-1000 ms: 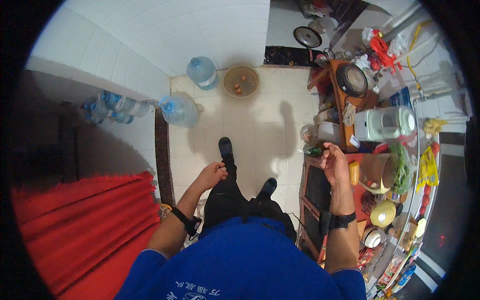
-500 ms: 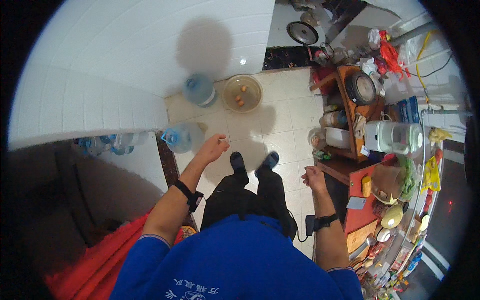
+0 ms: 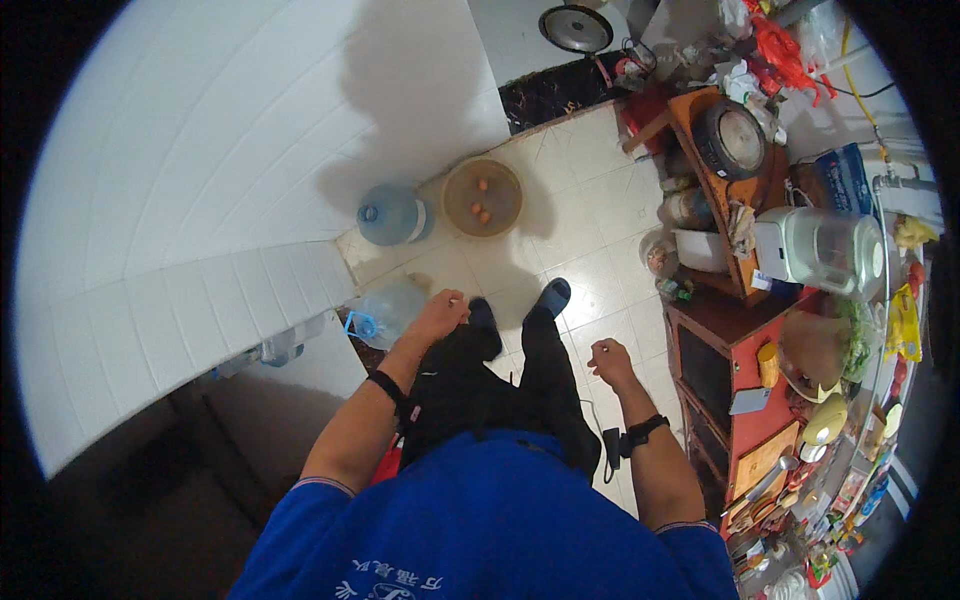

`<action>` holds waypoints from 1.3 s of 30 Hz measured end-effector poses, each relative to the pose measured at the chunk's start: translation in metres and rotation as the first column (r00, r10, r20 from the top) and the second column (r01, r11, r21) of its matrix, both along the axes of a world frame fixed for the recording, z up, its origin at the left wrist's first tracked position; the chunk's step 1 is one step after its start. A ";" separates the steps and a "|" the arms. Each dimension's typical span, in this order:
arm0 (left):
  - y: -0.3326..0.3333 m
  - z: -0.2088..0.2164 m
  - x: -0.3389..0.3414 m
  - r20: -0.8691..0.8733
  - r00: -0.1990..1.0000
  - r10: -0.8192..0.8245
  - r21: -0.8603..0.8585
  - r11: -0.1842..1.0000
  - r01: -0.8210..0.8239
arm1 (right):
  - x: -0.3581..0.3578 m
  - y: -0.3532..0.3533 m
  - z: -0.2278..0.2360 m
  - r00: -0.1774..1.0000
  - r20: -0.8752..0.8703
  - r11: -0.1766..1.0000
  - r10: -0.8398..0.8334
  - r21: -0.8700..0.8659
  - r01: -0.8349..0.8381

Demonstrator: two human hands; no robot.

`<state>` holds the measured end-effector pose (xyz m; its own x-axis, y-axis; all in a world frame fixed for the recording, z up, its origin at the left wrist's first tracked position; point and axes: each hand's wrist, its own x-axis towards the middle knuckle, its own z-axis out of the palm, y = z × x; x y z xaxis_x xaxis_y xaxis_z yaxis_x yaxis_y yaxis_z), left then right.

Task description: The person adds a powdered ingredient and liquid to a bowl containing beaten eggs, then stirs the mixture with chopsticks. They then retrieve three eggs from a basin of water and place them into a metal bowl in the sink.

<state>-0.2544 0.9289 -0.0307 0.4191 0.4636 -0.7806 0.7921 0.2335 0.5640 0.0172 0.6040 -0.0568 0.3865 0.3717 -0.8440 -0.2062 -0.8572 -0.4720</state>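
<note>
The white tiled wall [image 3: 200, 190] is filling the left side, and the pale tiled floor [image 3: 590, 200] is lying below the person. The red cabinet [image 3: 745, 400] with a crowded bench is standing at the right, well apart from the hands. A blue water bottle [image 3: 392, 215] and a round basin [image 3: 483, 197] are sitting on the floor ahead, and a clear bottle [image 3: 388, 310] is lying just beside the left hand [image 3: 442, 312], whose fingers are hanging loosely curled and holding nothing. The right hand [image 3: 608, 358] is hanging free with fingers bent narrow, also empty.
</note>
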 end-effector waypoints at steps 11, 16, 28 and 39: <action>0.083 -0.158 0.022 -0.069 0.939 -0.337 -0.051 0.941 0.335 | -0.088 0.034 -0.039 0.927 0.309 0.948 0.210 -0.297 -0.116; 0.140 -0.264 0.021 -0.208 0.880 -0.426 -0.033 0.903 0.429 | -0.151 0.061 -0.058 0.936 0.149 0.854 0.320 -0.472 -0.217; 0.201 -0.554 -0.033 -0.331 0.635 -0.698 0.087 0.648 0.757 | -0.149 0.089 -0.155 0.789 0.235 0.787 0.568 -0.436 -0.437; 0.247 -0.676 -0.027 -0.420 0.902 0.098 0.100 0.993 -0.061 | -0.119 0.091 -0.180 0.785 0.266 0.793 0.559 -0.450 -0.412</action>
<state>-0.2810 1.1758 -0.7066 0.0164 0.5521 -0.8336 0.9412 0.2729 0.1993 -0.1016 0.6945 -0.2369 0.5407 0.3049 -0.7840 0.4091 -0.9097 -0.0716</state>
